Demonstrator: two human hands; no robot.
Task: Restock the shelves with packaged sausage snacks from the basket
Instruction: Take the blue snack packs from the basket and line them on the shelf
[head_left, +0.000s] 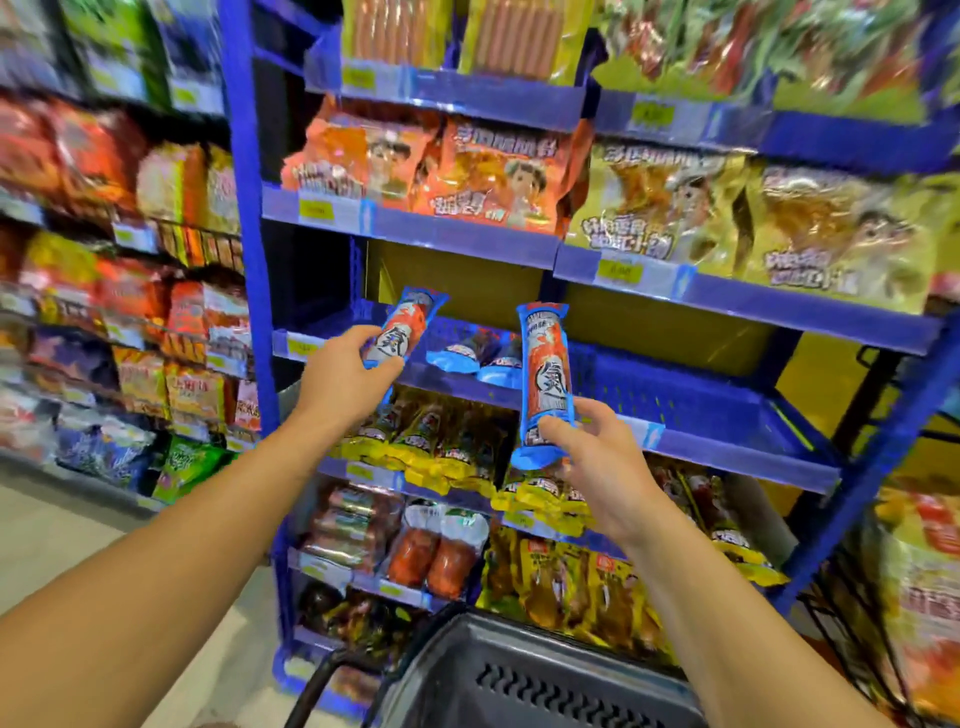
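Observation:
My left hand (340, 376) grips the lower end of a blue-and-orange sausage snack pack (408, 325), tilted up toward the middle blue shelf (691, 410). My right hand (602, 467) pinches a second, matching pack (545, 374) near its bottom, held upright in front of that shelf. A few of the same blue packs (480, 353) lie on the shelf between my hands. The dark grey basket (524, 675) sits low at the bottom centre, its inside hidden.
Blue shelving holds orange snack bags (467, 166) and yellow bags (727, 218) above, yellow-edged packs (441, 447) and sausages (436, 551) below. Another stocked aisle (119, 260) runs along the left. A dark wire rack (883, 623) stands at right.

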